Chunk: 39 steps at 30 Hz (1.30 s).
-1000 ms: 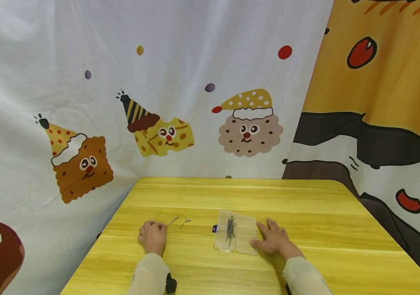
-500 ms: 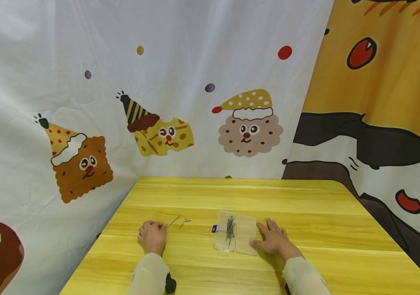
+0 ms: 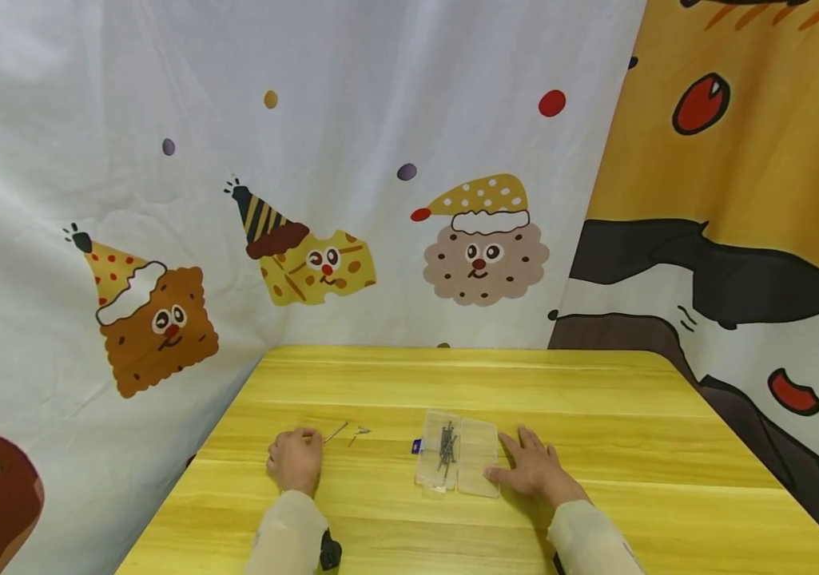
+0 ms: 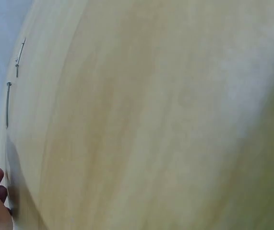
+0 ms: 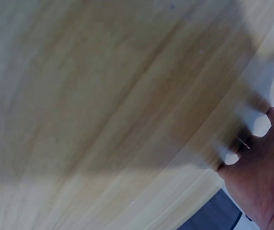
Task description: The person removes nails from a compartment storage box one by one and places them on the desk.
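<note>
Changes noted against the earlier head frames: the whole view sits slightly further left. We find both grips and the laid-out pieces unmoved on the yellow wood-grain counter [image 3: 395, 385].

Item: one clear plastic hinged box [image 3: 430, 467], lying open, its flat clear lid panel [image 3: 477, 457] folded out toward the right grip [image 3: 533, 469]. That grip is spread, thumb at the panel's edge, palm side down. In the box's other half we count a heap of slim grey metal fasteners [image 3: 447, 449]; a small blue tab [image 3: 416, 446] projects from its far side.

Item: one long, thin silver-grey metal fastener [image 3: 335, 432], on the counter just beside the left grip [image 3: 296, 461], headed end pointing away. That grip's fingers are loosely bent; we cannot tell whether they touch the shank.

Item: short grey metal fasteners [image 3: 363, 431], a small cluster, between the long fastener and the box, nearer the former.
</note>
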Motion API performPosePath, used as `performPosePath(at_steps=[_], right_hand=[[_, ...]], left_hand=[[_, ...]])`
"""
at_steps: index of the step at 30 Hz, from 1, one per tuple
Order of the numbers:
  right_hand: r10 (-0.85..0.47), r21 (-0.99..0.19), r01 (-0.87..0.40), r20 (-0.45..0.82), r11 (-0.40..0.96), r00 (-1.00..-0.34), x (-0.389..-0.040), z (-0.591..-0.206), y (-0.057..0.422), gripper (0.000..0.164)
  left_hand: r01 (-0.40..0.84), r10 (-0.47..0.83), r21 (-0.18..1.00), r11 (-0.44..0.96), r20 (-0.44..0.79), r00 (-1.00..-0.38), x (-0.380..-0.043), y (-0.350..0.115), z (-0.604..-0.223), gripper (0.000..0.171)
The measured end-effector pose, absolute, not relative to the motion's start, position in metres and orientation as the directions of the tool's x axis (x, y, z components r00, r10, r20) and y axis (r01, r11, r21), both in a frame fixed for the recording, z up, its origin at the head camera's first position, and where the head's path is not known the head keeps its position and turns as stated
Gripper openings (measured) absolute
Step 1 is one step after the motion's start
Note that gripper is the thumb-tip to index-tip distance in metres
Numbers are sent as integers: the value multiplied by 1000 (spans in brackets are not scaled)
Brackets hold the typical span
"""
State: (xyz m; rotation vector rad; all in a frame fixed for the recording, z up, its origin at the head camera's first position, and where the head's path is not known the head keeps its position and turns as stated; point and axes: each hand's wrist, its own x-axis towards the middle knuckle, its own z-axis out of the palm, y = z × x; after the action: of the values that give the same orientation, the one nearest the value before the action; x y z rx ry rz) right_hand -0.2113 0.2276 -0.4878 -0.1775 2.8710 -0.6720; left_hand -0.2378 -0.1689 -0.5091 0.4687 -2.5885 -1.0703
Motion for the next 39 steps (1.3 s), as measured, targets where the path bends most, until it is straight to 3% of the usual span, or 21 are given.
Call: performPosePath(at_steps=[6,16,31,39], right_hand=[[-155,-447,-71,-153,892,-976,-210,-488,227,83],[-157,-441,-79,-143,894,-977,-211,-488,227,82],[-165,-450,-87,-138,889,-976,-211,-488,227,83],[-164,-459,-80,-146,885,-976,-209,-486,227,83]], left_hand=[[-186,-412,747,638,127,-902,-236,-167,-506,30],[-114,-441,808,578,192,-877,-242,-143,-493,36],[30,-406,855,518,277,-871,-247,-71,-485,32],[99,-378,874,476,305,-874,-233,-24,-481,26]])
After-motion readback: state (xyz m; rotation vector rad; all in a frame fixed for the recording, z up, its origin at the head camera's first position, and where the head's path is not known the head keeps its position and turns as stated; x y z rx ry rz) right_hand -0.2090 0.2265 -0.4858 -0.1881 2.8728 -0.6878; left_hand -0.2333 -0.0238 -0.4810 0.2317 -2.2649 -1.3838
